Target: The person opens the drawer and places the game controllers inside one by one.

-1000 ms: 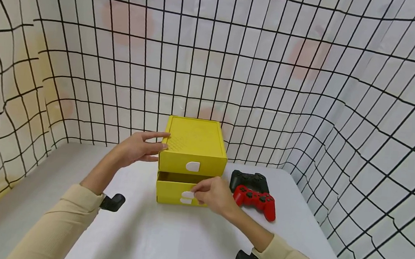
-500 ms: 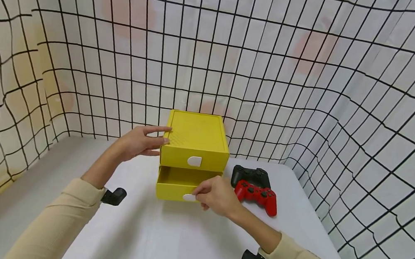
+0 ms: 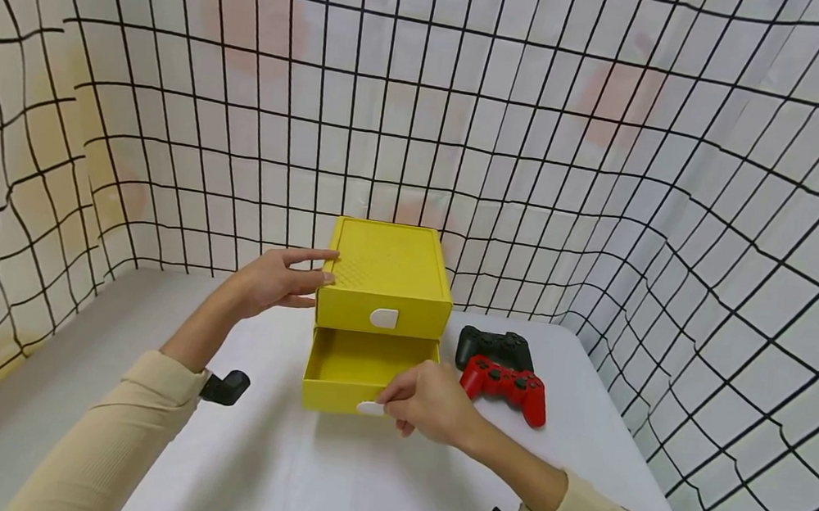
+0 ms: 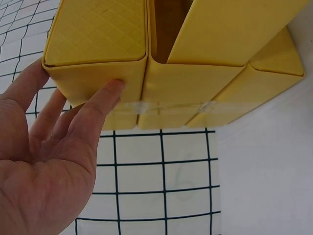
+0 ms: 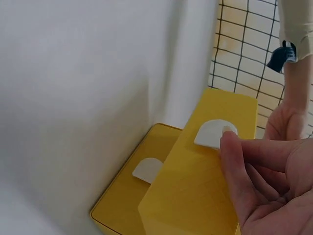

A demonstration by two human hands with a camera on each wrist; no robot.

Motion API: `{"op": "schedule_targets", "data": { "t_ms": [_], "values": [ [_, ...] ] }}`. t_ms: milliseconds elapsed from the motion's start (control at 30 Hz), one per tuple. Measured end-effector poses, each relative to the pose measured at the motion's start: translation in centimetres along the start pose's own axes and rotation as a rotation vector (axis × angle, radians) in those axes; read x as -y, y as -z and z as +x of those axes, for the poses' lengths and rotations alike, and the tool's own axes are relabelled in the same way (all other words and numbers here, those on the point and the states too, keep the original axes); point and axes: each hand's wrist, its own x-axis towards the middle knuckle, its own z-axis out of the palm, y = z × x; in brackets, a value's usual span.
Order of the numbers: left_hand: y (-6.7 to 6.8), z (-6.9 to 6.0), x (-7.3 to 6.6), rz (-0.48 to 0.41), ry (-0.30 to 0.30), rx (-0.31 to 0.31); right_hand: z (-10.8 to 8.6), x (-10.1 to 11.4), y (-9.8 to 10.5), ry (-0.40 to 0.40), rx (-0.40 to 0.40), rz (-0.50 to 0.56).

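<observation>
- One white counter (image 3: 357,489), cut off along 6 o'clock in the head view.
- Two beige sleeves (image 3: 107,432), at 8 and between 4 and 5 o'clock, both running out of frame; two black wrist devices (image 3: 226,387), one per cuff.
- Two hands. The right hand (image 3: 434,402), at 5 o'clock from the drawer unit, pinches the white middle tab (image 5: 210,132) between thumb and finger.
- Three drawers: the middle drawer (image 3: 340,397) juts out toward 6 o'clock; its inside is partly covered by the right hand and the section above. The bottom drawer (image 5: 122,193) is hidden in the head view but shows, with its white bottom tab (image 5: 147,170), in the right wrist view.
- Two game controllers between 3 and 4 o'clock: the red controller (image 3: 505,388) nearer, partly covering the black controller (image 3: 493,348).
- The left hand (image 3: 270,279), at 9 o'clock, touches the unit's top section with fingers spread; some fingertips are hidden in the left wrist view.
- One yellow drawer unit (image 3: 389,258), mid-counter; its top drawer with one white top tab (image 3: 384,318) is closed.
- Black grid netting (image 3: 421,137) at 9, 12 and 3 o'clock; the prints behind are blurred.
</observation>
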Motion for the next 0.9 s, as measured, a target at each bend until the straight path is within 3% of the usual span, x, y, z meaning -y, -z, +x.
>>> {"op": "schedule_targets", "data": {
  "t_ms": [900],
  "values": [
    [0.0, 0.1, 0.0, -0.002, -0.003, -0.005, -1.3, 1.4, 0.2, -0.04, 0.077, -0.021]
  ]
}}
